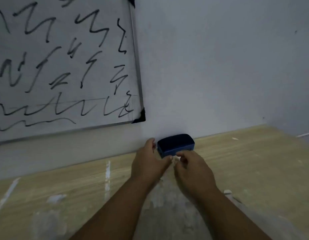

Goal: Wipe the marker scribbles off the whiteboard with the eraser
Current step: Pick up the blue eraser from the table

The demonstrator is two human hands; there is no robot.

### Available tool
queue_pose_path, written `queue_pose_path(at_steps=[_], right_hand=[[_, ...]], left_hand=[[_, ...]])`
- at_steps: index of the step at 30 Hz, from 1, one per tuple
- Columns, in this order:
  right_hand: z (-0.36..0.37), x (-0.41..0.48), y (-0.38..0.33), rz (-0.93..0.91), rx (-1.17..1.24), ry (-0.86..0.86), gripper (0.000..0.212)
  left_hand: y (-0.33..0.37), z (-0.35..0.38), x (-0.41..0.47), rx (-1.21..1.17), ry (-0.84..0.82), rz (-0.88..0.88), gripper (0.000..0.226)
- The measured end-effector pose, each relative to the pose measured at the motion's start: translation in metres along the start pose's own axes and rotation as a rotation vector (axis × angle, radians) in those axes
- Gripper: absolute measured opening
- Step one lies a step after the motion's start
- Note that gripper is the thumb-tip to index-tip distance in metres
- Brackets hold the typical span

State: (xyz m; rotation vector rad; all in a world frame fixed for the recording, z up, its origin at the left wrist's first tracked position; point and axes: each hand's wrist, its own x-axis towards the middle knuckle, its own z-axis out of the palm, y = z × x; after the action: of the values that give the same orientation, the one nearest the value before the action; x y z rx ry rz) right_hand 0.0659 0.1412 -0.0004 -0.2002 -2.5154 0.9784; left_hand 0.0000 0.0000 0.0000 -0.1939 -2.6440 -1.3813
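Both forearms reach in from the bottom edge over the table (63, 187), a pale wood top smeared with white patches. Up on the wall (211, 66) hangs the whiteboard (67, 101), covered in black scribbles (96, 26). Against the wall, on the table's far edge, sits the blue eraser (175, 144). Left hand (148, 163) cups its left end, thumb at the near front side, fingers loosely curled. Right hand (192, 168) is half-curled, fingertips at the eraser's front edge; actual contact is unclear.

Counted: one whiteboard (67, 66), one blue eraser (175, 144), two hands, left hand (148, 163) and right hand (193, 172); scribbles (91, 26) too many to be tallied.
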Motion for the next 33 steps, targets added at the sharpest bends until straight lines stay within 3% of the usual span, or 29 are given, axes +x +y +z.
queue_pose_path(at_steps=[4, 7, 10, 15, 20, 23, 28, 31, 33], right_hand=[[0.002, 0.006, 0.002, 0.053, 0.029, 0.052, 0.014], [0.0, 0.004, 0.004, 0.099, 0.139, 0.041, 0.011], [-0.004, 0.002, 0.002, 0.074, 0.208, 0.079, 0.011], [-0.013, -0.013, -0.012, 0.138, 0.4, 0.086, 0.044], [-0.013, -0.026, -0.05, 0.311, 1.041, -0.144, 0.048], [-0.014, -0.037, -0.078, 0.272, 1.136, -0.113, 0.039], [-0.021, -0.04, -0.127, 0.101, 1.135, -0.053, 0.052], [-0.035, -0.024, -0.16, 0.0, 1.119, -0.02, 0.058], [-0.048, -0.011, -0.181, -0.118, 1.022, 0.041, 0.05]], left_hand=[[-0.006, -0.001, 0.006, 0.119, 0.016, 0.057, 0.082], [0.0, -0.003, 0.0, 0.091, 0.012, 0.068, 0.056], [0.007, -0.012, -0.013, -0.123, -0.043, 0.027, 0.039], [0.014, -0.039, -0.045, -0.495, -0.045, -0.07, 0.025], [0.025, -0.067, -0.082, -0.592, -0.164, -0.135, 0.015], [0.031, -0.095, -0.092, -0.565, -0.21, -0.09, 0.019], [0.044, -0.148, -0.096, -0.485, -0.253, -0.006, 0.045], [0.053, -0.182, -0.092, -0.483, -0.271, -0.013, 0.077], [0.062, -0.209, -0.085, -0.373, -0.199, 0.057, 0.093]])
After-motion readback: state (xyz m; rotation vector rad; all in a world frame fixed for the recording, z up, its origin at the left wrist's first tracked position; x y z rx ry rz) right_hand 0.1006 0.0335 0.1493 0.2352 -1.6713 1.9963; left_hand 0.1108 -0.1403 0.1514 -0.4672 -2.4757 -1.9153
